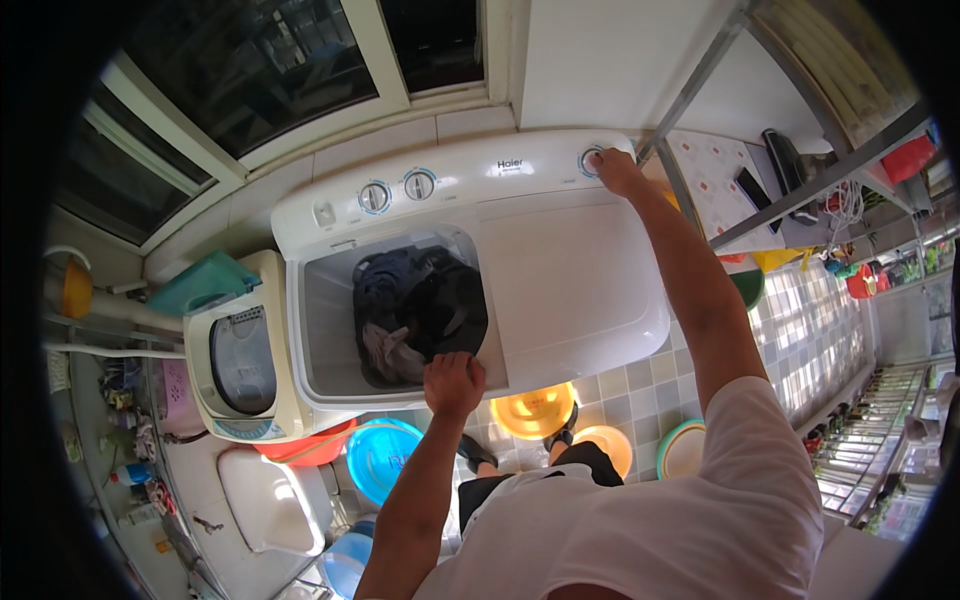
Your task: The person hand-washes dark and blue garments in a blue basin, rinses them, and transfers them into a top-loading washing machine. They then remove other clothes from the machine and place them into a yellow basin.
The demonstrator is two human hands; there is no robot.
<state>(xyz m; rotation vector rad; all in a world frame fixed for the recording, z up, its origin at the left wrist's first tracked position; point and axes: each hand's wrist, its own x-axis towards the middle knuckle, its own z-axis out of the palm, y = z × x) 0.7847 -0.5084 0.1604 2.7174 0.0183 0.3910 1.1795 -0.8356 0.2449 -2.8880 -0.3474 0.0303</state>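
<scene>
Before me stands a white Haier twin-tub washing machine [581, 277]. My right hand [616, 171] grips the round control knob [592, 161] at the right end of its panel. My left hand [454, 382] rests on the front rim of the uncovered wash tub, with no object visible in it. Dark clothes [442, 292] and a pale garment [391, 352] lie inside that tub. Two more knobs, a left one [373, 198] and its neighbour [419, 185], sit on the panel above the tub. A lid covers the right-hand side of the machine.
A smaller cream washing machine [277, 337] adjoins on the left, a teal plastic piece [206, 285] behind it. Blue [379, 457], red [307, 448] and yellow [531, 412] basins stand near my feet. A white sink [262, 502] is at lower left; a metal frame [817, 180] rises at right.
</scene>
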